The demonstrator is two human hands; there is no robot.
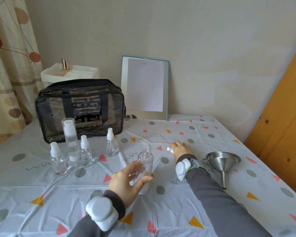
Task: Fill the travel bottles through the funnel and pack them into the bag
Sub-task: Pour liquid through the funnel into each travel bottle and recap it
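Clear bottle (146,162) uncapped, held upright by left grip (126,181), right grip (180,147) holding white cap (169,148)

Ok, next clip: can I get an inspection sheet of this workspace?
Surface: patterned tablecloth, creased.
Job's things: bag standing back left; four capped bottles upright in front of it; open bottle centre; funnel lying on its side, right.
Clutter: framed board with paper leaning on the wall; white organiser behind the bag.
Hands: left hand has its fingers round the open bottle; right hand holds a white cap at the cloth.
Cables: nothing seen.
Surroundings: curtain left, wooden panel right.
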